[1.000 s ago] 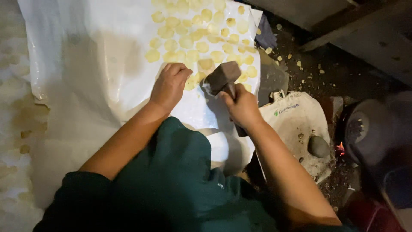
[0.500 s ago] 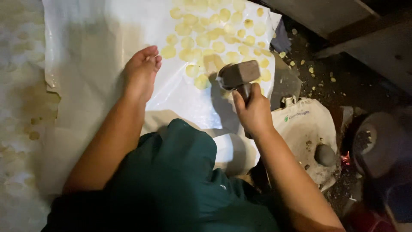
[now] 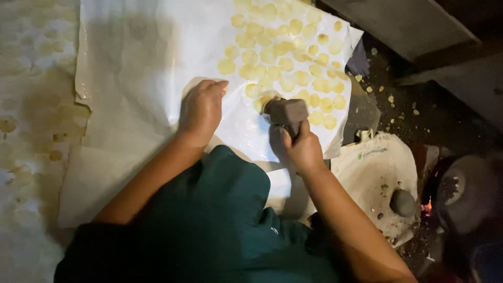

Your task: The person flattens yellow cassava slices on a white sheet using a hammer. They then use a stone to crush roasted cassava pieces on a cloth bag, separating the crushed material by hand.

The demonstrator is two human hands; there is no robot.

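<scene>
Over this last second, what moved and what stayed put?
The right hand keeps its grip on the mallet, which was lifted and has come down again onto a yellow disc. The left hand slid left, then came part way back onto the white sheet. The flattened yellow discs, the stone and the cloth bag have not moved.

left hand (image 3: pixel 201 110) back beside the yellow discs (image 3: pixel 285 63), mallet (image 3: pixel 285 111) lowered onto one disc
</scene>
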